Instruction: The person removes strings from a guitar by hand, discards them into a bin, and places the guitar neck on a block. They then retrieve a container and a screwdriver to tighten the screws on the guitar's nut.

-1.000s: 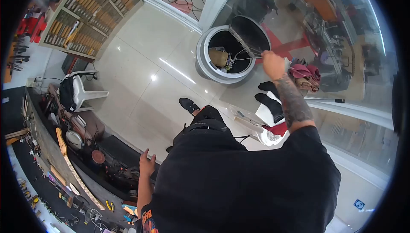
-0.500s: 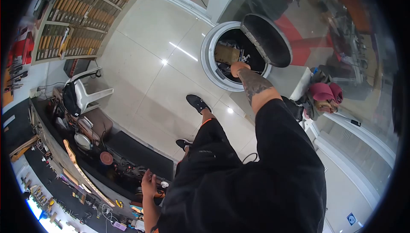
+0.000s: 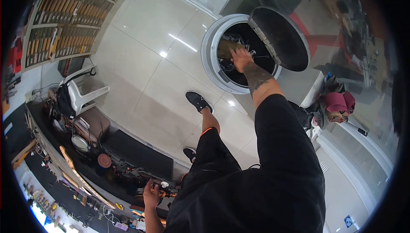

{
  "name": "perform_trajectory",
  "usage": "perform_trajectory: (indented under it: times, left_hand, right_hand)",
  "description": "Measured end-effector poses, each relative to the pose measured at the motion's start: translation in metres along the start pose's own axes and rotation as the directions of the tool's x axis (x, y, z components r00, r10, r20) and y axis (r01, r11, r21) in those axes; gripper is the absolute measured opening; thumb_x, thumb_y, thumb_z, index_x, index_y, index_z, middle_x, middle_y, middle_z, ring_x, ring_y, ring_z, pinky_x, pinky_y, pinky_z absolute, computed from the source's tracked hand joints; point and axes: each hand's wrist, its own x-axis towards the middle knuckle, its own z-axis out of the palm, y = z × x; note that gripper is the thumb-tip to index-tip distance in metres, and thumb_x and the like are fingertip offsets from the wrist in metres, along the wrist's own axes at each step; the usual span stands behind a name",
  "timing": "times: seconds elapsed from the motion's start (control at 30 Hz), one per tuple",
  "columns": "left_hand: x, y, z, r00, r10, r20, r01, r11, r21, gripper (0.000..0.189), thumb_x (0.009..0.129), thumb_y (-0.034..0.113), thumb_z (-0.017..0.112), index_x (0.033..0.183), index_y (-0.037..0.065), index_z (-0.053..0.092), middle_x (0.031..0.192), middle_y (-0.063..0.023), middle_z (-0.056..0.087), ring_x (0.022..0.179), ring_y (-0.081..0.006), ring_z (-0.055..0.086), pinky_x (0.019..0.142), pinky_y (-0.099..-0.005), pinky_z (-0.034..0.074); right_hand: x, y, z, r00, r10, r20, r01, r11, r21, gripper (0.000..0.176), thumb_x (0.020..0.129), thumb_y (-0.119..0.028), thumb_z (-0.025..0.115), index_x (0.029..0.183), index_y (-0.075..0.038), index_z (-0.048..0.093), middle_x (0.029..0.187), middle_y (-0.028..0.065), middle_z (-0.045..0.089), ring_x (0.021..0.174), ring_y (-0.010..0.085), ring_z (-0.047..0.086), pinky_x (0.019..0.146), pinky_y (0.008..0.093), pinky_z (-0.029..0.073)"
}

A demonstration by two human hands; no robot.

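My right hand reaches into a round bin with a pale rim. Its fingers are spread and touch the edge of a brown block-like piece among dark and crumpled scraps. The bin's dark lid is tilted up on the right side. At the lower left, my left hand hangs beside the cluttered workbench, with loosely bent fingers apart and nothing visible in it.
A white chair with a black bag stands at the left. Shelves of wooden-handled pieces fill the upper left. Rolled pink material lies right of the bin. A guitar-neck-like piece lies along the bench.
My right hand has moved up slightly within the bin, and its fingers have spread onto the brown piece. The view has shifted a little, and my left hand appears lower.
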Motion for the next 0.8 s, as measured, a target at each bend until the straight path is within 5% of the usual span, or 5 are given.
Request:
perform_trajectory:
  times: [0.2, 0.23, 0.4, 0.47, 0.8]
  left_hand:
    - [-0.032, -0.008, 0.021, 0.983, -0.035, -0.183, -0.001, 0.982, -0.189, 0.048, 0.096, 0.020, 0.068, 0.140, 0.003, 0.057, 0.132, -0.0205, 0.064, 0.127, -0.0354, 0.060, 0.107, -0.0425, 0.047]
    - [-0.050, 0.022, 0.008, 0.978, -0.059, -0.199, 0.025, 0.985, -0.171, 0.050, 0.096, 0.023, 0.068, 0.140, 0.004, 0.056, 0.135, -0.0211, 0.062, 0.131, -0.0368, 0.056, 0.110, -0.0425, 0.044]
    - [-0.142, -0.006, 0.091, 0.887, -0.287, -0.361, 0.068, 0.855, -0.514, 0.049, 0.097, 0.031, 0.065, 0.139, 0.008, 0.057, 0.135, -0.0209, 0.060, 0.126, -0.0388, 0.056, 0.107, -0.0442, 0.045]
    - [-0.174, -0.020, 0.147, 0.823, -0.419, -0.384, 0.102, 0.773, -0.626, 0.050, 0.098, 0.032, 0.064, 0.141, 0.008, 0.056, 0.136, -0.0202, 0.060, 0.126, -0.0381, 0.057, 0.108, -0.0442, 0.045]
    - [-0.314, -0.059, 0.445, 0.476, -0.858, -0.194, 0.015, 0.229, -0.973, 0.049, 0.097, 0.034, 0.065, 0.138, 0.009, 0.058, 0.130, -0.0182, 0.064, 0.121, -0.0352, 0.060, 0.103, -0.0440, 0.049]
  right_hand:
    - [-0.013, 0.053, 0.062, 0.960, -0.253, -0.118, 0.207, 0.929, -0.306, 0.042, 0.091, -0.005, 0.050, 0.131, 0.001, 0.061, 0.133, 0.0225, 0.063, 0.130, 0.0358, 0.055, 0.114, 0.0447, 0.040]
    - [-0.038, 0.013, 0.006, 0.979, 0.159, -0.127, -0.099, 0.918, 0.385, 0.037, 0.094, -0.012, 0.053, 0.128, -0.002, 0.064, 0.123, 0.0183, 0.069, 0.118, 0.0338, 0.064, 0.106, 0.0429, 0.048]
    - [-0.051, 0.071, 0.017, 0.845, -0.082, -0.529, 0.294, 0.897, 0.330, 0.029, 0.097, -0.014, 0.055, 0.116, -0.002, 0.072, 0.107, 0.0181, 0.075, 0.098, 0.0336, 0.072, 0.091, 0.0403, 0.056]
    - [-0.120, -0.083, -0.060, 0.865, 0.133, -0.484, -0.081, 0.989, 0.127, 0.028, 0.096, -0.013, 0.055, 0.118, -0.004, 0.071, 0.114, 0.0184, 0.073, 0.104, 0.0333, 0.070, 0.091, 0.0402, 0.055]
    - [-0.240, -0.442, 0.000, 0.519, -0.825, 0.224, 0.838, 0.543, 0.056, 0.025, 0.094, -0.006, 0.059, 0.116, 0.002, 0.067, 0.101, 0.0177, 0.073, 0.092, 0.0283, 0.071, 0.083, 0.0374, 0.055]
